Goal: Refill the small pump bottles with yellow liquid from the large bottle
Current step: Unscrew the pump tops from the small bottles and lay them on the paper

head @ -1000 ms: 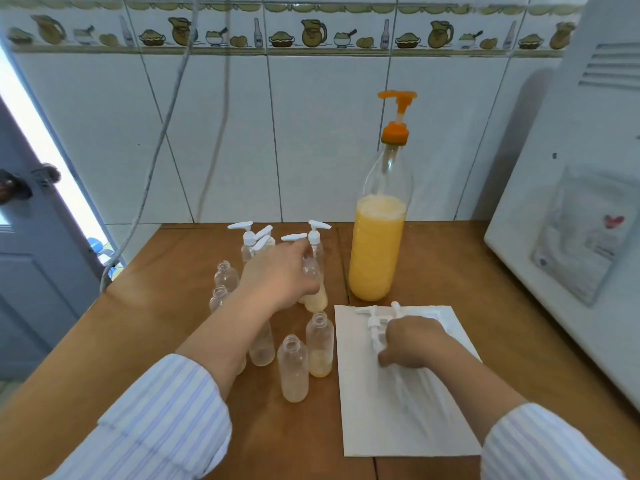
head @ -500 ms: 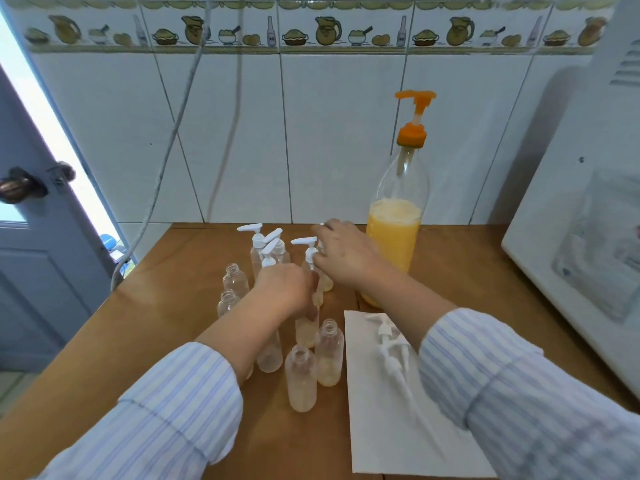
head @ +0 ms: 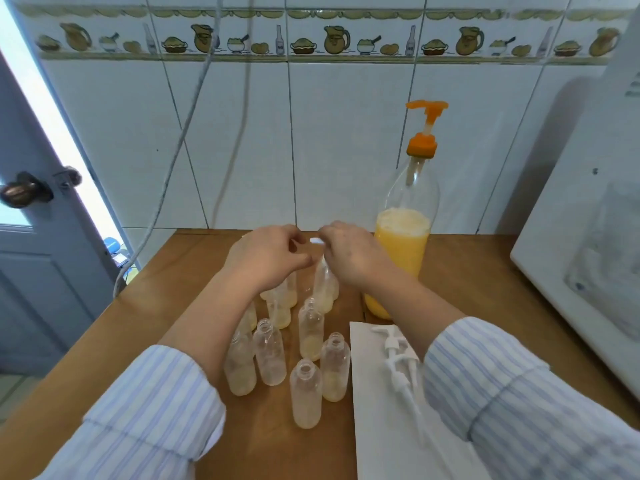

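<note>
While right hand [head: 349, 258] pinches a white pump head [head: 317, 241] atop a small bottle [head: 325, 289] at the cluster's back, left hand [head: 266, 258] curls over neighbouring bottles, grip unclear, large bottle [head: 401, 251] just right

One large bottle [head: 401, 258] of yellow liquid stands at the far right of the wooden table [head: 145, 306], topped by a single orange pump [head: 424, 133]. Left of it I count five small open-necked bottles plainly in the near cluster, among them the nearest one [head: 305, 393], with at least four more farther back, partly hidden by the two hands, the left hand [head: 266, 258] and the right hand [head: 349, 254]. One white sheet [head: 388, 438] lies near right, carrying two loose white pump heads [head: 398, 358], and one white pump tip [head: 316, 240] shows between the hands.
</note>
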